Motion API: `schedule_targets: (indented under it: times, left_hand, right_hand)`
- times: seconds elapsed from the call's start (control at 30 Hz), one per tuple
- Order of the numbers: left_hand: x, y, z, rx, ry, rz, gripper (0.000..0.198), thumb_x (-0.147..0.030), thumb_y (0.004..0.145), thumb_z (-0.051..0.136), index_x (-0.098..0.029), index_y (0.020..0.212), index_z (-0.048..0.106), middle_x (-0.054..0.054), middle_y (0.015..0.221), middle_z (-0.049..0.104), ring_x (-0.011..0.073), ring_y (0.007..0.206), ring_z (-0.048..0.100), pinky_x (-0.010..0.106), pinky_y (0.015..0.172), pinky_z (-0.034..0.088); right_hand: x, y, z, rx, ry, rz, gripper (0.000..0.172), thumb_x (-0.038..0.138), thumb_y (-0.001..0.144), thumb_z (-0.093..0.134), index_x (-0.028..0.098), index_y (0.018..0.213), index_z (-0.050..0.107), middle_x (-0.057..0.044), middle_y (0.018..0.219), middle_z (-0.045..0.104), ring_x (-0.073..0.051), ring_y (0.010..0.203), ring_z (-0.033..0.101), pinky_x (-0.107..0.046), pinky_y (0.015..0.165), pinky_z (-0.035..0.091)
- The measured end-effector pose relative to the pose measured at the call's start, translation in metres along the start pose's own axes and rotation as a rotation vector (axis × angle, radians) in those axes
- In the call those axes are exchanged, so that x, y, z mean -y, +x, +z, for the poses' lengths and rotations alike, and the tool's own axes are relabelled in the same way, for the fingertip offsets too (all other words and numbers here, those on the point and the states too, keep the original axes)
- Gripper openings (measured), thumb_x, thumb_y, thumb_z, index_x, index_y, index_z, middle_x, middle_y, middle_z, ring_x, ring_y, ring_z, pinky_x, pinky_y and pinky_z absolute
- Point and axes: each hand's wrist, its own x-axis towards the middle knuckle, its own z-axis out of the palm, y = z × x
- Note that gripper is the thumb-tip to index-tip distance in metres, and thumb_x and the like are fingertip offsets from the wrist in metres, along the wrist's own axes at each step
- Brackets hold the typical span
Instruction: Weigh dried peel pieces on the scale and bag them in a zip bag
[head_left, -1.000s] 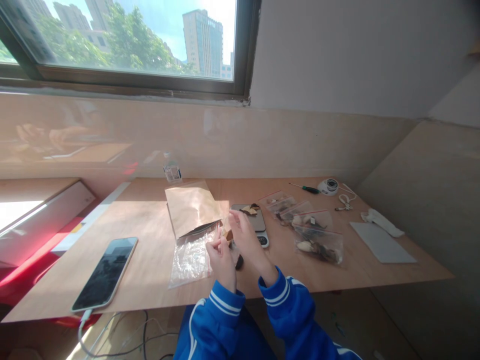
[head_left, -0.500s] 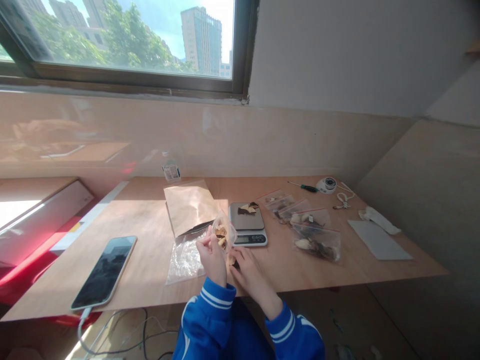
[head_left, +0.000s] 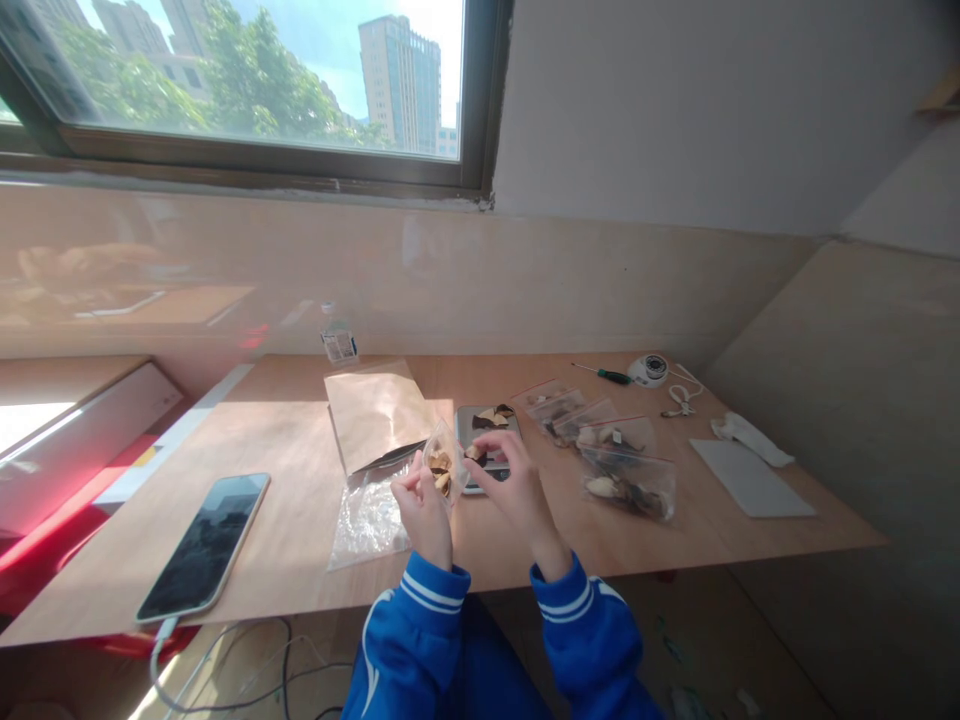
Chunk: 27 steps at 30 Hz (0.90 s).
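My left hand (head_left: 424,505) is closed on a small clear plastic bag (head_left: 451,440), held up by its edge. Pale and brown dried slices (head_left: 440,466) show inside it. Between the thumb and fingers of my right hand (head_left: 516,478) is a dried slice (head_left: 475,456), dark on one side and pale on the other, close to the bag's right side. Behind that hand stands a digital kitchen scale (head_left: 463,425), its display mostly hidden. Several dark-and-pale dried slices (head_left: 491,418) lie on its plate.
Zip bags (head_left: 630,485) of dried pieces lie right of the scale. A brown paper sheet (head_left: 379,405), a clear plastic bag (head_left: 367,520) and a phone (head_left: 206,545) on a cable lie left. Farther back are a bottle (head_left: 339,340), a screwdriver (head_left: 611,376) and a dome camera (head_left: 649,370).
My right hand has risen from near the table's front edge to in front of the scale, carrying the dried slice. My left hand and the bag stay nearly still.
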Motion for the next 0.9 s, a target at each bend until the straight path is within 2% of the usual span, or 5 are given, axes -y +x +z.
schedule_targets:
  times: [0.13,0.33,0.47,0.73,0.9]
  left_hand:
    - [0.000,0.001,0.000,-0.017,-0.017,-0.022,0.016,-0.031,0.082,0.054,-0.019,0.081,0.042,0.016,0.127,0.055,0.0219,0.119,0.053,0.040,0.096,0.046]
    - [0.000,0.004,0.001,-0.031,-0.021,-0.015,0.017,-0.029,0.082,0.054,-0.019,0.080,0.041,0.017,0.127,0.055,0.0215,0.117,0.054,0.039,0.096,0.045]
    - [0.000,0.003,0.003,0.006,-0.004,-0.017,0.017,-0.030,0.083,0.054,-0.019,0.080,0.040,0.019,0.127,0.054,0.0213,0.114,0.056,0.040,0.095,0.046]
    - [-0.001,0.009,0.007,-0.002,0.030,-0.032,0.016,-0.028,0.083,0.054,-0.019,0.080,0.041,0.017,0.121,0.058,0.0216,0.112,0.057,0.039,0.092,0.048]
    - [-0.010,0.009,0.011,-0.038,0.078,-0.072,0.018,-0.028,0.082,0.055,-0.019,0.078,0.041,0.012,0.109,0.062,0.0207,0.103,0.061,0.037,0.086,0.050]
  right_hand:
    - [-0.012,0.032,0.012,-0.003,-0.090,-0.034,0.019,0.031,0.090,0.046,0.020,0.090,0.062,-0.006,0.094,0.060,-0.019,0.095,0.055,-0.033,0.088,0.044]
    - [-0.107,0.054,0.027,0.088,-0.518,0.060,0.040,0.029,0.082,0.055,0.020,0.121,0.057,-0.016,0.133,0.042,-0.033,0.125,0.035,-0.049,0.100,0.032]
    - [-0.139,0.061,0.027,0.175,-0.587,0.012,0.028,0.031,0.085,0.053,0.020,0.108,0.064,-0.014,0.116,0.052,-0.028,0.113,0.045,-0.042,0.095,0.036]
    - [-0.138,0.061,0.027,0.160,-0.497,0.000,0.019,0.025,0.088,0.047,0.018,0.091,0.065,-0.008,0.094,0.055,-0.021,0.087,0.054,-0.035,0.081,0.044]
    - [-0.106,0.061,0.025,0.070,-0.390,0.064,0.021,0.026,0.090,0.044,0.016,0.090,0.062,-0.010,0.093,0.060,-0.021,0.089,0.057,-0.034,0.082,0.045]
